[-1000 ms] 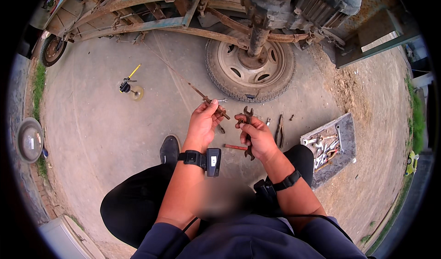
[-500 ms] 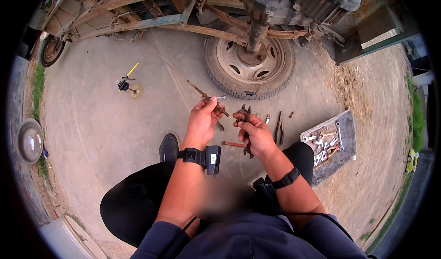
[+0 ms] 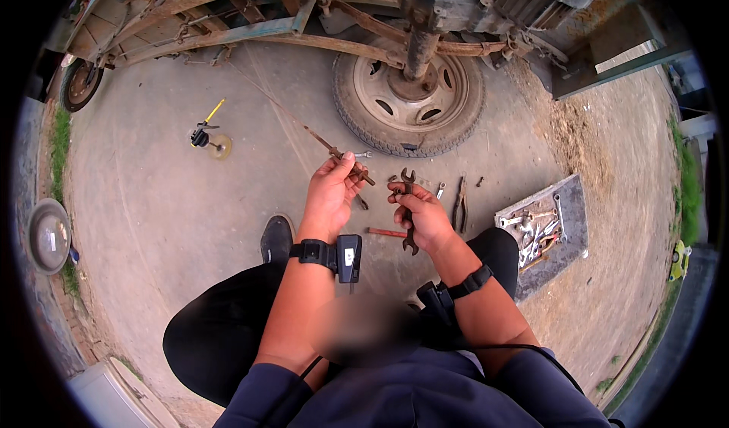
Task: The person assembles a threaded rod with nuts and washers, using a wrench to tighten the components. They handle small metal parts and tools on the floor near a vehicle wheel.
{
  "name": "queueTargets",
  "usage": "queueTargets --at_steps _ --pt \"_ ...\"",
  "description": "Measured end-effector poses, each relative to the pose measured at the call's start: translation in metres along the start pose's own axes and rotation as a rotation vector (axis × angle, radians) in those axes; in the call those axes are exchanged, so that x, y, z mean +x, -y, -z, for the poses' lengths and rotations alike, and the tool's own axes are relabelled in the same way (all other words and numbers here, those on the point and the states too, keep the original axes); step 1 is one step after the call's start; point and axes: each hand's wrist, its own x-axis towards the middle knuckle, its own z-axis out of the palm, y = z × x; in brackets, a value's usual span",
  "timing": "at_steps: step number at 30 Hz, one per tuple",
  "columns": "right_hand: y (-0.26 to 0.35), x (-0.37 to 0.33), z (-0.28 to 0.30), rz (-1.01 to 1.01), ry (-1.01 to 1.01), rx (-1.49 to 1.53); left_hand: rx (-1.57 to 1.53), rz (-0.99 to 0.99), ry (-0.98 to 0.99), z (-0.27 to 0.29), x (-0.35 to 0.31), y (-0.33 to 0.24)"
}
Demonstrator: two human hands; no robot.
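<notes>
My left hand (image 3: pixel 328 193) pinches a rusty thin rod (image 3: pixel 319 140) near its threaded end, which points toward my right hand. From there the rod runs far left toward the vehicle frame. My right hand (image 3: pixel 427 217) is closed around a dark double open-ended wrench (image 3: pixel 408 176), whose jaws show above and below the fingers. The thumb and forefinger also pinch a small dark piece, too small to name. A gap separates the two hands. Beneath them on the ground are pliers (image 3: pixel 460 204), a red-handled tool (image 3: pixel 386 232) and a small silver wrench (image 3: pixel 364 154).
A wheel (image 3: pixel 410 102) and a rusty vehicle frame (image 3: pixel 220 37) with blue paint stand ahead. To the right is a grey tray (image 3: pixel 581 215) of wrenches and other tools. An oil can with a yellow spout (image 3: pixel 215 113) stands left, and a metal basin (image 3: pixel 49 235) lies farther out.
The view has shifted slightly. My right hand has turned a little, and its fingertips now cover more of the small piece. Both hands keep their holds.
</notes>
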Motion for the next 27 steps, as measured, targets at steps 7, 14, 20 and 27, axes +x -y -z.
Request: queueTargets --at_steps 7,14,20,27 --pt "-0.008 0.005 0.007 -0.011 -0.083 -0.043 -0.022 0.014 -0.029 0.001 0.0 -0.002" --pt "-0.027 0.022 0.021 -0.094 -0.249 -0.169 -0.016 0.013 -0.026 0.005 0.001 -0.001" --pt "-0.064 0.045 0.044 -0.147 -0.338 -0.27 -0.035 0.014 0.02 0.006 0.001 0.0" --pt "-0.094 0.068 0.074 -0.122 -0.384 -0.736 -0.021 0.016 0.038 0.009 0.005 0.003"
